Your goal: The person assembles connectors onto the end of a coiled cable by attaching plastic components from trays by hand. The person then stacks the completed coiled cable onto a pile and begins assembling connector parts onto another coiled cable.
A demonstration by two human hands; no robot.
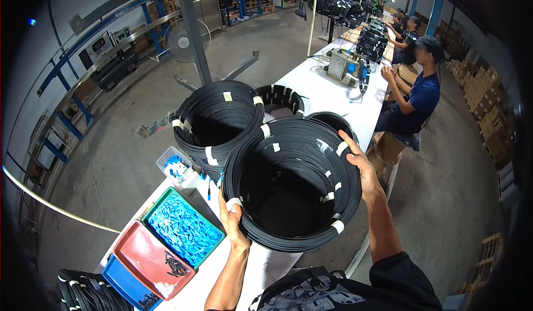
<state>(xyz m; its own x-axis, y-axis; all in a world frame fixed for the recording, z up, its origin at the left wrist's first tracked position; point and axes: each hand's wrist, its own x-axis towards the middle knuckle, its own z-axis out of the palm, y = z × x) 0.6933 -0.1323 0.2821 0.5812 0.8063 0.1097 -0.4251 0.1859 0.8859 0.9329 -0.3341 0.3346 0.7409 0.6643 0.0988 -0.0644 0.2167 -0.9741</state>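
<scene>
Between my two hands is a tall stack of black cable coils [291,130], bound at intervals with pale tape. My left hand [233,225] grips its lower left side, the thumb lying over the outer edge. On the upper right side my right hand [362,169] is closed round the rim, with the index finger stretched along it. Another stack of taped coils [214,97] stands just behind on the left. Two more coil stacks, one open ring [286,91] and one partly hidden [333,119], sit farther back.
The white table [311,75] carries a green tray of blue pieces [183,222], a red tray [139,250], a blue tray [119,275] and a clear tub [176,165]. More coils [89,291] lie lower left. A co-worker [416,94] sits along the right side, near a boxy machine [341,65].
</scene>
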